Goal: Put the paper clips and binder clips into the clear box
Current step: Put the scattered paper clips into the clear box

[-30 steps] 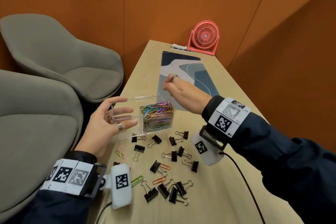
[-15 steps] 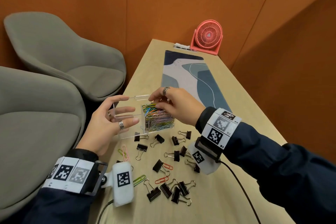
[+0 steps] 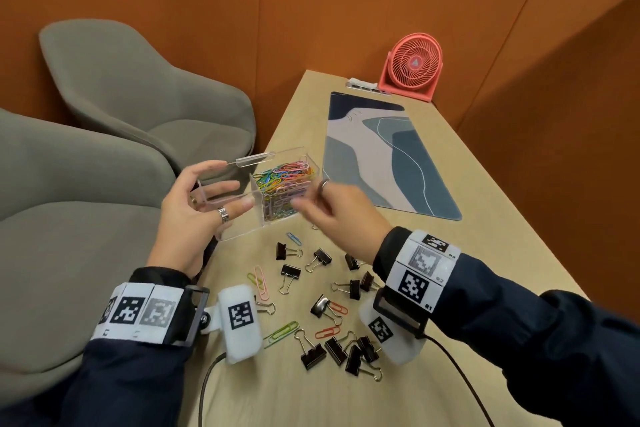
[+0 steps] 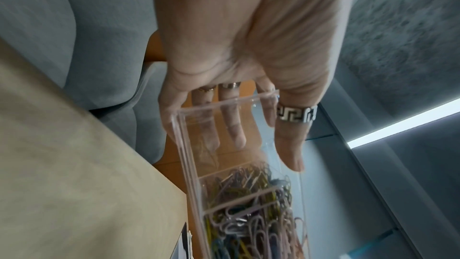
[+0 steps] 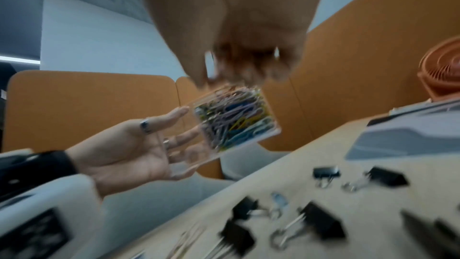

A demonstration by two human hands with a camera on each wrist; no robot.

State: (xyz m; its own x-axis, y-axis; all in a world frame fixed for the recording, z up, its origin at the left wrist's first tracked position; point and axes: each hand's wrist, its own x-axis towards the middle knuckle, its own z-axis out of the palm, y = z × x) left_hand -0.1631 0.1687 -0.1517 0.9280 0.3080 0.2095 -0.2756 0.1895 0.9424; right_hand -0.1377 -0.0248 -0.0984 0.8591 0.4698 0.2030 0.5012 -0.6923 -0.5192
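**Loose clips lie at six o'clock from the held box, under the right hand**

The left hand [image 3: 194, 211] holds the clear box [image 3: 239, 230] by its empty end, thumb along the near wall and fingers along the far wall, lifted at the table's [image 3: 485, 253] left edge. The box's long axis runs from about eight o'clock to two o'clock; its far compartment is packed with coloured paper clips [image 3: 284, 187], while the near one looks empty. The right hand [image 3: 343, 215] hovers just beside the full compartment, at its four o'clock. It is blurred in both views, fingers curled downward; whether it pinches anything I cannot tell.

The scattered black binder clips [image 3: 289, 274] and a few stray paper clips [image 3: 278, 333] lie on the table at five to six o'clock from the box. The right hand is nearer them, so the next pick is probably its job, with the empty compartment on the side toward the left hand.
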